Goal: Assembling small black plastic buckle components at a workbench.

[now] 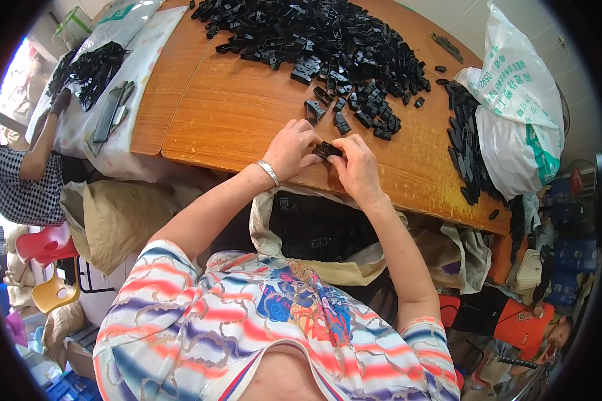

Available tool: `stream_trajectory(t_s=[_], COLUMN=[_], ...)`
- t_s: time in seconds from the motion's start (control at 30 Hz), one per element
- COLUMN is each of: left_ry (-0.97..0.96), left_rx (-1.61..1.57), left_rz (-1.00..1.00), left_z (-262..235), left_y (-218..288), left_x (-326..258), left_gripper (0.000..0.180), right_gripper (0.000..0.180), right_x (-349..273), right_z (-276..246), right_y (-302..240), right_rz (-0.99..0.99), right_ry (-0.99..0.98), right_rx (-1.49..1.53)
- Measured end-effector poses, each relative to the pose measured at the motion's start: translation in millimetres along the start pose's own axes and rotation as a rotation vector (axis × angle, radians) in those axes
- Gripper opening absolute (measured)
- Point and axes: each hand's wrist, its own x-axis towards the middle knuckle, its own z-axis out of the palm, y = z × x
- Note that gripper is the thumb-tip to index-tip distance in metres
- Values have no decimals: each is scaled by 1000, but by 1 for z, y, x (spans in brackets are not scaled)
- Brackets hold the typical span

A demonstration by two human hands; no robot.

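Between both hands, over the front edge of the wooden table (241,100), is a small black plastic part (327,151). My left hand (292,148), with a silver bracelet at the wrist, pinches its left end. On its other end, the thumb and fingers of my right hand (358,166) are closed. Just beyond my hands lie several loose black parts (342,122) of a similar look. They trail off a large heap of black plastic parts (341,40) at the back of the table. My fingers hide some of the held part.
Below the table edge, an open sack (308,227) holds black parts. Long black pieces (463,137) lie at the right beside a white plastic bag (515,113). A person's gloved hand (61,100) is near black strips on the left table. Another person (528,327) is at lower right.
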Motion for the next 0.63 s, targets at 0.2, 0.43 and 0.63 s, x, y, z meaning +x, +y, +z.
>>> stream_trajectory(t_s=[0.2, 0.43, 0.63], left_ry=[-7, 34, -348], left_rx=[-13, 29, -279], left_rz=[0, 17, -71], left_z=[0, 1, -32], left_y=[0, -2, -2], left_x=[-1, 1, 2], left_gripper=[27, 28, 28], right_gripper=[30, 31, 35], right_x=[4, -9, -57], right_z=[-5, 3, -20], right_y=[-3, -11, -24], right_rz=[-49, -199, 10], right_ry=[-149, -72, -321], right_rx=[-80, -345, -149])
